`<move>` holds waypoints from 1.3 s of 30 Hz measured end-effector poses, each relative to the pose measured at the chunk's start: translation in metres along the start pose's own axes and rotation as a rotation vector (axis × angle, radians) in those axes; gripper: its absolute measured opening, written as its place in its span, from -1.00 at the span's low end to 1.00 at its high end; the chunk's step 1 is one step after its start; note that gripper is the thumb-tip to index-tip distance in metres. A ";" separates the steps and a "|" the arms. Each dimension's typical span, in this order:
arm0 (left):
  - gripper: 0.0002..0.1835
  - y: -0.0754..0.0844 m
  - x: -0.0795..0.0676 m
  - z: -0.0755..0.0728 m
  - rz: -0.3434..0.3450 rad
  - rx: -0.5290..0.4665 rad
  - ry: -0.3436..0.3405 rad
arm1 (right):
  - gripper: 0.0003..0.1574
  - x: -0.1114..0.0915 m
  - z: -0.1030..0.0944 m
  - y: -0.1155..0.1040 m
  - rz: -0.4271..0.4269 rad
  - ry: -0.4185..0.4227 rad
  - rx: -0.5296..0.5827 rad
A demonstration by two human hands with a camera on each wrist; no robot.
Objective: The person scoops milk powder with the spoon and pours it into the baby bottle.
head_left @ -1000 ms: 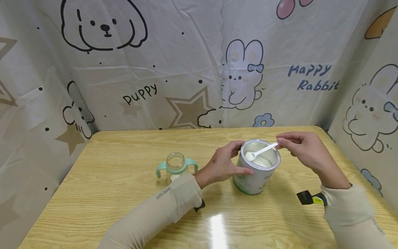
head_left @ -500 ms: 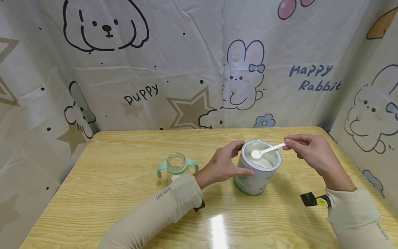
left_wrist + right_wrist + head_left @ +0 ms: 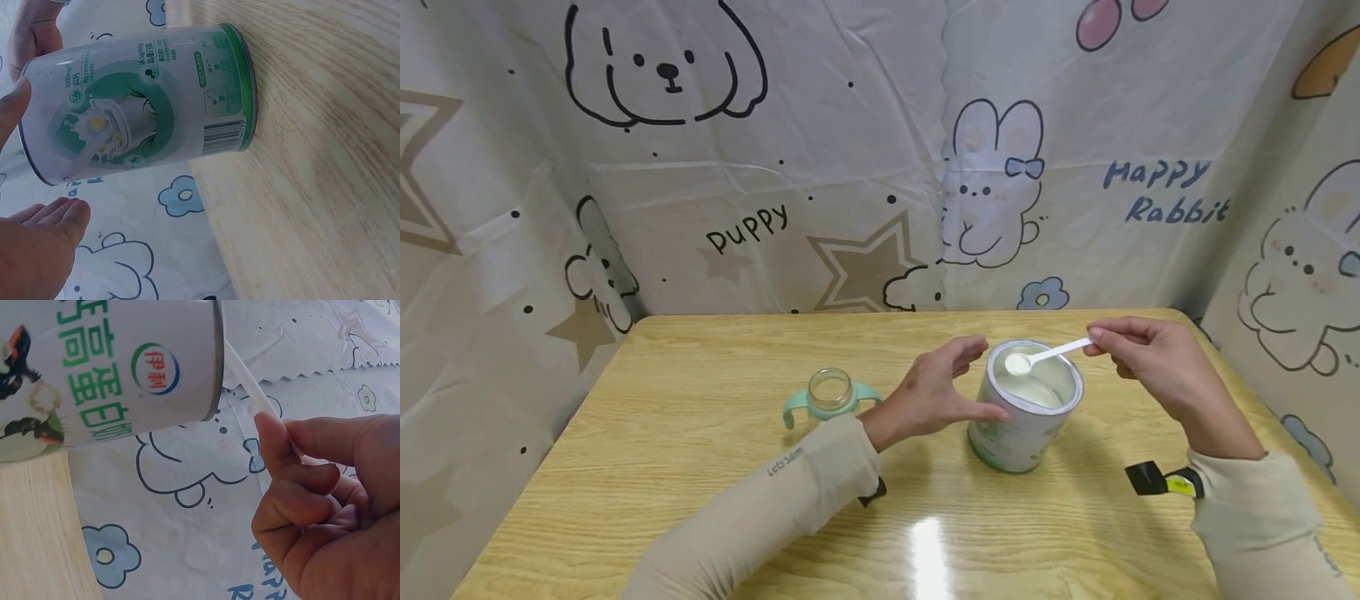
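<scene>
A white and green milk powder can stands uncovered on the table, pale powder inside. My right hand pinches the end of a white measuring scoop between thumb and fingers; its bowl, filled with powder, is over the can's mouth. In the right wrist view, the scoop handle runs behind the can's rim. My left hand is spread at the can's left side. In the left wrist view, the thumb lies at the rim while the other fingers are apart from the can.
Left of the can stands a baby bottle with mint-green handles and an uncovered mouth, its lower part hidden by my left sleeve. Cartoon-printed cloth hangs behind the wooden table and along both sides.
The scoop's bowl has shifted slightly right within the can's mouth, its powder now looking flatter. My left fingers have loosened away from the can. The view has turned slightly left.
</scene>
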State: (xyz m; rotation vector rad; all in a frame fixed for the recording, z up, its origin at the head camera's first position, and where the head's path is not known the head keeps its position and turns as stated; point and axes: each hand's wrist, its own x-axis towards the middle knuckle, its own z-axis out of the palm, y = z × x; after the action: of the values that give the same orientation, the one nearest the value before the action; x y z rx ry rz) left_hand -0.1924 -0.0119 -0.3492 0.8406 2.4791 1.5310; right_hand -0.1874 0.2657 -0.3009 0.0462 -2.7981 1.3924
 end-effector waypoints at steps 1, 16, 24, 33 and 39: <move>-0.02 0.000 -0.001 -0.001 -0.004 -0.002 0.000 | -0.40 0.000 0.000 0.000 -0.005 0.001 0.006; 0.00 -0.003 -0.013 -0.025 -0.072 -0.044 0.009 | -0.41 0.002 0.007 -0.010 -0.018 -0.001 0.105; -0.02 -0.008 -0.020 -0.036 -0.081 -0.056 0.034 | -0.41 0.003 0.015 -0.020 -0.018 -0.003 0.141; -0.03 -0.009 -0.026 -0.050 -0.093 -0.099 0.035 | -0.46 0.007 0.026 -0.028 -0.041 -0.021 0.208; -0.07 -0.011 -0.030 -0.059 -0.091 -0.113 0.059 | -0.45 0.006 0.034 -0.035 -0.035 -0.028 0.213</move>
State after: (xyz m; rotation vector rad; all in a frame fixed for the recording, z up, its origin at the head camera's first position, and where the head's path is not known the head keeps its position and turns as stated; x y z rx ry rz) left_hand -0.1928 -0.0776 -0.3355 0.6646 2.4074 1.6687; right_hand -0.1918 0.2170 -0.2934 0.1170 -2.6442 1.6873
